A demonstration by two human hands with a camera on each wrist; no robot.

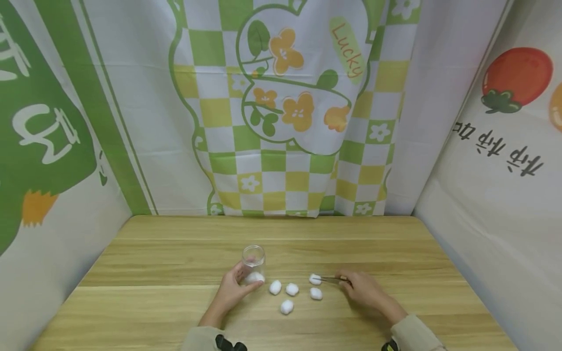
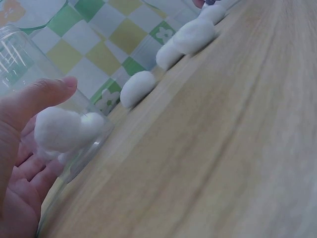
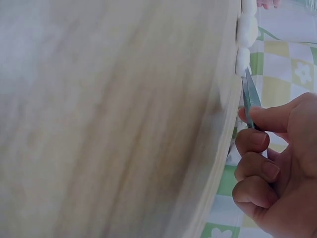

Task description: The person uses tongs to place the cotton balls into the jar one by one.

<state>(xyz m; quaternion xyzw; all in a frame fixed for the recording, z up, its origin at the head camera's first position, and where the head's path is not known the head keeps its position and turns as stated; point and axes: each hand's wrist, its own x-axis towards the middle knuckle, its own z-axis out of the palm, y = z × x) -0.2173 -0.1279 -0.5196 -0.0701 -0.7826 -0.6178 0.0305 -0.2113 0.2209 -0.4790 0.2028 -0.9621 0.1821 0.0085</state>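
Observation:
A clear jar stands on the table with white cotton balls at its bottom. My left hand holds it from the left, thumb on the near side and fingers behind. In my right hand a pair of metal tweezers is pinched between thumb and fingers, pointing left. The tweezer tips are at a cotton ball on the table; whether they grip it I cannot tell. Just nearer lies another cotton ball. Three more, one of them a cotton ball beside the jar, lie between the hands.
The wooden table ends at a printed cloth hanging behind it. More cloth hangs along the left and right sides, the right cloth printed with fruit.

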